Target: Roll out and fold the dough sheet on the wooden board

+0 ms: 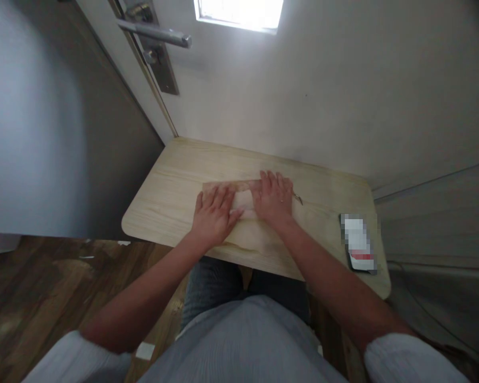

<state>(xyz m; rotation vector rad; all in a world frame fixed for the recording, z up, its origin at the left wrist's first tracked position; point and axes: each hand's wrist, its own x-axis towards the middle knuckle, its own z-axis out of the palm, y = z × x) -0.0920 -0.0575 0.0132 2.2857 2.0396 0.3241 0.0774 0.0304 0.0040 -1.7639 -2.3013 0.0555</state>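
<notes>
Thin translucent sheet (243,200), one: laid flat near the middle of the table, partly covered by both hands; a pale patch is shown between them, and a brownish strip along the far edge. Whether it is a single layer or a bag cannot be told.

Left hand (214,213): placed palm down on the sheet's left part, fingers extended and set close together, thumb pointed toward the right hand; nothing is seen to be gripped.

Right hand (274,197): placed palm down on the sheet's right part, fingers outstretched toward the far edge and slightly spread; nothing is seen to be grasped. The two are held slightly apart.

Slender metal item (298,198), one: laid just beside the right hand, its near end bent; its other end is hidden.

Phone (358,244), one: laid near the right end of the table, well apart from the hands; its screen is blurred out.

Table (165,178): pale wood-grained top with rounded near corners, set against a whitish door (343,90). The door is fitted with a metal lever handle (155,33) and a bright window (241,13).

Floor (99,282): brown, wood-patterned, marked by white scraps (145,351).
</notes>
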